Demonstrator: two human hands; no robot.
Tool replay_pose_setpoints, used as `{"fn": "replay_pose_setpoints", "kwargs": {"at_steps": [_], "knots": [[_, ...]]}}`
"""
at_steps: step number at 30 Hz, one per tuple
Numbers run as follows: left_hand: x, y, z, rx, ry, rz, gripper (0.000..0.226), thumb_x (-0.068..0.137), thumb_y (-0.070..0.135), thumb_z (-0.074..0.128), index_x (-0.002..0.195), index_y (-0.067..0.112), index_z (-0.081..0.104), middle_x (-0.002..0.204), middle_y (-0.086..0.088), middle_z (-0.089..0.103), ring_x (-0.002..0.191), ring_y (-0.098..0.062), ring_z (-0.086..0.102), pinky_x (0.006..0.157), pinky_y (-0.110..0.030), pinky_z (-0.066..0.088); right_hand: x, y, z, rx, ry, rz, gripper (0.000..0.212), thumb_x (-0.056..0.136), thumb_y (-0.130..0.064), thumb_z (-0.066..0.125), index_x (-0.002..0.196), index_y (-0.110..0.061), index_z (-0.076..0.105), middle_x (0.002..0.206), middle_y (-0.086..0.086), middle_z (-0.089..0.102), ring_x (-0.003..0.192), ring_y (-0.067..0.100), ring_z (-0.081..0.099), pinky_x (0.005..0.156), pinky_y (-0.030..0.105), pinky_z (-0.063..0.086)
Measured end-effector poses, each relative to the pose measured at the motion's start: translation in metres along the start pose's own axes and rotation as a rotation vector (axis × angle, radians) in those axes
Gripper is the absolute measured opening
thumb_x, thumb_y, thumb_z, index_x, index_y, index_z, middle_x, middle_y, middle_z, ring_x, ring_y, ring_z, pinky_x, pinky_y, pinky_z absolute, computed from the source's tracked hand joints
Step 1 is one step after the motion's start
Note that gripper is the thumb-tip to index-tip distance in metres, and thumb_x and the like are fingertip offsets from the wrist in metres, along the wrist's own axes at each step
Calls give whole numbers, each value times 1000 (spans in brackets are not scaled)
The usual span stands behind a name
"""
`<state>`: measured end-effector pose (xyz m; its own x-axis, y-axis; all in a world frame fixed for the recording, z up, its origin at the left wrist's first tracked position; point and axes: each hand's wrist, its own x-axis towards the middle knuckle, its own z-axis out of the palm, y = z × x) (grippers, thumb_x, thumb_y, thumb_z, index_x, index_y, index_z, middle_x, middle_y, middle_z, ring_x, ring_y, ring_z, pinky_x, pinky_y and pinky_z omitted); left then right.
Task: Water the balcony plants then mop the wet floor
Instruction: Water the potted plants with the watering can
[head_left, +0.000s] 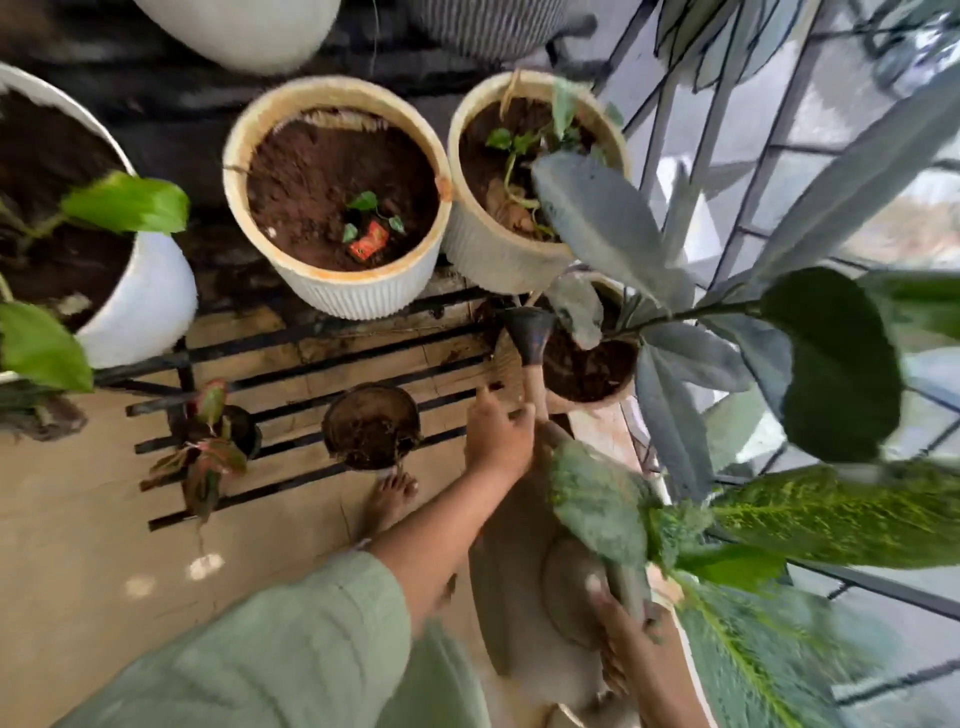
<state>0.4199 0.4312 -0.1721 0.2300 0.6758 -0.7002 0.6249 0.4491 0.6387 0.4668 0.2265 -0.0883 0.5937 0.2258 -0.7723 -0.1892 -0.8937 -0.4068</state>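
Observation:
A beige watering can (524, 587) is tilted forward at the lower middle. Its dark rose head (527, 332) points over a small pot of dark soil (587, 371) by the railing. My left hand (496, 439) touches the spout just below the rose, fingers loosely spread. My right hand (621, 629) grips the can's handle at the bottom, partly hidden by a mottled leaf. Two cream ribbed pots (332, 197) (519, 176) with small seedlings stand behind on a black rack.
A big white pot (140, 301) with green leaves sits at the left. Two small dark pots (371, 426) (228, 431) stand on the tan floor. My bare foot (389, 499) is near one. A metal railing (727, 171) and large leaves crowd the right side.

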Motion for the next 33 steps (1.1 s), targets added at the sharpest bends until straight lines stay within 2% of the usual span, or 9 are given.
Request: {"fn": "replay_pose_setpoints", "kwargs": {"at_steps": [3,5,8,11,15,20,23,28,33], "knots": [[-26,0,-14,-260,-268,-218,69,88,66,40,127,12,55,126,-10,58,118,-30,54,103,-39,41,-29,6,-17,-93,89,-43,79,23,-82,68,69,-18,64,66,3,61,63,21,59,57,27,43],[-46,10,-23,-456,-327,-280,84,76,80,39,123,14,57,120,-4,61,116,-28,56,105,-42,41,-49,-1,-26,-91,77,-77,81,17,-87,68,61,-19,67,59,6,62,59,22,59,56,31,45],[-81,35,-46,-549,-280,-297,70,90,66,32,131,12,49,123,-3,54,125,-29,49,106,-37,39,-81,-23,-39,-52,32,-148,71,27,-79,72,53,-15,54,43,-2,47,45,17,47,48,25,35],[-105,55,-65,-536,-220,-244,71,94,61,30,138,6,44,138,-14,49,128,-30,48,106,-39,39,-107,-42,-43,25,-50,-285,60,46,-65,80,57,-14,49,38,-7,39,35,10,37,42,20,26],[-108,77,-70,-521,-138,-233,89,78,80,35,140,17,44,140,-13,48,125,-30,48,108,-46,37,-118,-52,-53,103,-124,-391,49,70,-44,78,53,-17,40,39,-4,35,33,11,33,43,22,24],[-133,117,-84,-445,-176,-169,80,88,72,27,138,12,41,137,-11,50,125,-28,47,107,-39,35,-122,-66,-57,188,-174,-470,54,71,-39,78,39,-18,40,39,4,33,32,13,31,40,21,24],[-125,129,-89,-420,-171,-153,94,79,82,26,144,15,35,142,-9,45,130,-30,41,109,-46,30,-122,-82,-55,218,-174,-498,56,75,-34,76,37,-18,38,38,4,32,31,14,31,38,20,24],[-88,148,-96,-391,-168,-184,110,64,92,26,142,15,39,139,-9,48,126,-32,45,108,-50,34,-124,-113,-46,262,-251,-523,50,49,-51,78,39,-15,45,40,11,38,32,16,36,36,21,29],[-49,166,-97,-372,-241,-185,113,58,95,29,136,15,47,131,-9,55,120,-29,51,106,-46,38,-102,-133,-32,357,-428,-477,72,34,-82,70,58,-14,73,44,15,54,32,18,51,36,18,42]]}}
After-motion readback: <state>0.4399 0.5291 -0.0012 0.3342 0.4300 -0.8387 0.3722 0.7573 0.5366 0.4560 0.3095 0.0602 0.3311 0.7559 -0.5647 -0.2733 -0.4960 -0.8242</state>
